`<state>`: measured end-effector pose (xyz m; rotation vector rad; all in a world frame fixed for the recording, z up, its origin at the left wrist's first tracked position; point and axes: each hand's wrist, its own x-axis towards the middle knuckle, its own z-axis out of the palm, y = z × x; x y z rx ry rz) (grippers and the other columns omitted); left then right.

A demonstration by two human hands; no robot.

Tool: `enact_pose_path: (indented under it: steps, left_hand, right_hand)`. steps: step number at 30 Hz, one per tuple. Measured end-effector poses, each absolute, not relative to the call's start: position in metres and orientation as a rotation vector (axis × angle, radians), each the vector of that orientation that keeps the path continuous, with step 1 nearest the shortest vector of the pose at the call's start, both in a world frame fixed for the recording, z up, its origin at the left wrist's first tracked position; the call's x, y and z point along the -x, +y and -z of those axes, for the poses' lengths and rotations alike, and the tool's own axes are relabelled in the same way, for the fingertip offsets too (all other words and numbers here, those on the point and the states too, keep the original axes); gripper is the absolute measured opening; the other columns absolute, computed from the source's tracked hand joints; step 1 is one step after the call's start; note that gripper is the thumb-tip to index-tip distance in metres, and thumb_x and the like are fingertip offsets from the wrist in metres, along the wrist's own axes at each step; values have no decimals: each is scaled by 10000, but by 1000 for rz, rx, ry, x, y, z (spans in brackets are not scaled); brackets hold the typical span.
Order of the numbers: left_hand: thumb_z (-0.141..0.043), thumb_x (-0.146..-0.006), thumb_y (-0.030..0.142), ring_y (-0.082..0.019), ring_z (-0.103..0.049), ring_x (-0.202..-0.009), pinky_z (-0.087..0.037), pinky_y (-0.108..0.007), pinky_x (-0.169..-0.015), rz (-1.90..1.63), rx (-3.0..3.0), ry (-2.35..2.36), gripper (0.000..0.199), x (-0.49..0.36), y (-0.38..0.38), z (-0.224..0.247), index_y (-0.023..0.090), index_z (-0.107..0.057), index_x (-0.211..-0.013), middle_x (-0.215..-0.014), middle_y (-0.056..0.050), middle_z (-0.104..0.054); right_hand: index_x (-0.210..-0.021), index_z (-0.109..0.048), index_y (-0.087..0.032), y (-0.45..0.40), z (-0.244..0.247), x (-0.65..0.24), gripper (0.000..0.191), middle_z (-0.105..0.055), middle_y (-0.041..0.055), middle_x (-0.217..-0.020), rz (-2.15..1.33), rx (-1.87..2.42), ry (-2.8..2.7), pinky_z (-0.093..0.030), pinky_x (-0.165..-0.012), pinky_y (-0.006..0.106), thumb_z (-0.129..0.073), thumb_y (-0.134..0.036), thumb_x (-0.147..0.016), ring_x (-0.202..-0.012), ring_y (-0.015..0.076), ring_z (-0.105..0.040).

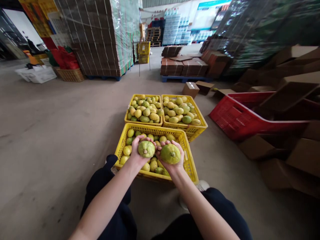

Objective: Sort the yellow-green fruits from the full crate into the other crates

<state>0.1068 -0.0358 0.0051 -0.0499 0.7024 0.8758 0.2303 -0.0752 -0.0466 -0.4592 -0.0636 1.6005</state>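
My left hand (136, 154) is wrapped round a yellow-green lemon-like fruit (146, 149), its knobbed end facing up. In my right hand (178, 163) lies a second, slightly larger yellow-green fruit (170, 154). The two hands are side by side, fingertips close together, above the near yellow crate (191, 163), which holds many yellow and green fruits (127, 150). Behind it, a back-left yellow crate (125, 116) and a back-right yellow crate (200, 131) are filled with similar fruits.
A red crate (232, 118) with cardboard stands at the right, among open cardboard boxes (306, 153). A small carton (190, 89) sits beyond the crates. Farther back are flattened cardboard stacks (183, 68) on a blue pallet and a tall wrapped stack (92, 40).
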Motion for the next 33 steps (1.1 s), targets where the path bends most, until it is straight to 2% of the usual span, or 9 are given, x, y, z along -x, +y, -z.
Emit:
enact_pose_path:
  steps: [6, 13, 17, 22, 25, 28, 33]
  left_hand:
    - [-413, -875, 215, -158, -564, -486, -573, -354, -663, -868, -11, 700, 396, -103, -35, 1, 168, -529, -499, -520, -53, -548]
    - [-406, -897, 281, -176, -575, -520, -571, -368, -652, -890, -20, 718, 428, -100, -37, 4, 169, -553, -510, -535, -71, -560]
    - [-427, -865, 252, -173, -573, -509, -544, -331, -601, -903, 28, 728, 350, -98, -35, 7, 165, -563, -554, -555, -68, -571]
    - [-427, -835, 194, -197, -644, -589, -527, -305, -590, -956, 127, 842, 240, -97, -25, 22, 147, -653, -769, -653, -57, -644]
    - [-456, -861, 249, -242, -689, -709, -555, -340, -630, -974, 123, 860, 288, -97, -21, 27, 139, -685, -996, -782, -88, -702]
    - [-482, -893, 249, -246, -708, -795, -580, -356, -690, -980, 101, 814, 344, -97, -20, 23, 130, -648, -1169, -943, -120, -727]
    - [-470, -966, 242, -214, -711, -800, -613, -339, -699, -1010, 108, 801, 323, -95, -19, 14, 146, -619, -1236, -1014, -110, -727]
  right_hand:
    - [-630, -527, -219, -75, 49, -227, 120, -601, -26, -587, -1591, 462, -91, -531, -432, 242, -588, -254, -727, -499, 146, -609]
    - [-616, -492, -217, -74, 55, -223, 151, -582, -36, -574, -1574, 457, -148, -516, -417, 235, -574, -258, -738, -482, 137, -604]
    - [-607, -523, -211, -71, 53, -222, 134, -604, -24, -571, -1581, 469, -136, -520, -413, 241, -578, -244, -725, -482, 141, -601]
    - [-684, -604, -195, -61, 45, -220, 74, -689, 36, -625, -1583, 658, 66, -602, -518, 327, -567, -211, -747, -550, 194, -670]
    - [-812, -647, -200, -56, 44, -221, 105, -734, 45, -683, -1501, 725, 264, -636, -607, 370, -544, -217, -799, -615, 212, -707]
    - [-923, -654, -208, -55, 46, -223, 146, -759, 52, -765, -1435, 682, 284, -648, -675, 405, -559, -252, -822, -697, 228, -732]
    - [-1097, -635, -186, -58, 40, -225, 299, -767, 94, -891, -1417, 596, 212, -638, -779, 495, -534, -277, -831, -861, 278, -745]
